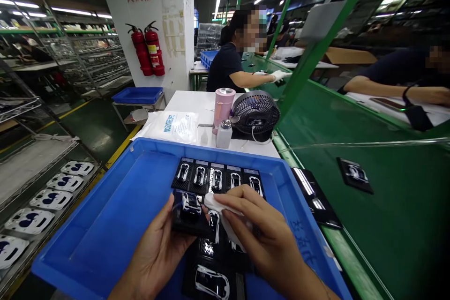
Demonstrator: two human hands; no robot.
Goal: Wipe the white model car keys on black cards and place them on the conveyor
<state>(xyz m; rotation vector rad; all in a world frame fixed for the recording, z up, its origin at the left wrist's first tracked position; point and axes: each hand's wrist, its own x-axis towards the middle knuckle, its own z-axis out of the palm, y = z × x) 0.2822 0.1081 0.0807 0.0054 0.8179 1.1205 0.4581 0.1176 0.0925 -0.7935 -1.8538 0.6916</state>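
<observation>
My left hand (158, 253) grips a black glossy plate with a chrome car-shaped part (190, 213), holding it over the blue tray (112, 225). My right hand (263, 234) pinches a white wiping cloth (220, 211) and presses it against that plate's right side. Several more black plates with chrome parts (217, 179) lie in a row at the tray's far end, and others lie under my hands (211, 281).
A green conveyor belt (386, 206) runs on the right, carrying a black plate (354, 174). Behind the tray stand a pink cup (223, 105), a small bottle (224, 134), a black fan (256, 115) and a white bag (172, 126). Two other people work farther along. Wire racks with white parts (38, 199) stand left.
</observation>
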